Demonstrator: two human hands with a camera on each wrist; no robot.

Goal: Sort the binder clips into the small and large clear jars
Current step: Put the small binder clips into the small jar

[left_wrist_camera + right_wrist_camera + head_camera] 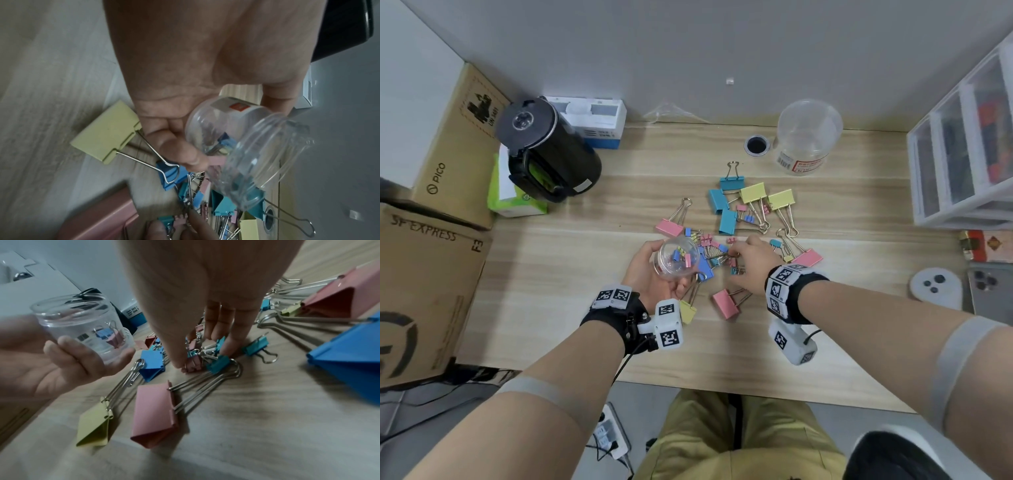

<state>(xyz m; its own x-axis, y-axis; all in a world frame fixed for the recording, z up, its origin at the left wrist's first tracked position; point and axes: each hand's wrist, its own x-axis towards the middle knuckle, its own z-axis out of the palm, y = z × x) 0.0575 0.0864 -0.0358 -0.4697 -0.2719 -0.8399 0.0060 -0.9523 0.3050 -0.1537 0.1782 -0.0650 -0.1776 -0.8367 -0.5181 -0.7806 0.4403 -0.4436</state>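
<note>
1. The left hand (654,274) is cupping the small clear jar (677,255), fingers curled round it, just above the surface (859,342); a few small clips are already lying inside.
2. The right hand (751,262) is reaching into the heap of binder clips (722,250); its fingertips (180,365) appear to be pinching a small pink clip (194,362), though blur is leaving this uncertain.
3. The large clear jar (808,137) is standing well apart, seemingly holding nothing.
4. Small-clip sorting is under way; next, lifting the clip cleanly and dropping it into the jar's mouth.
</note>
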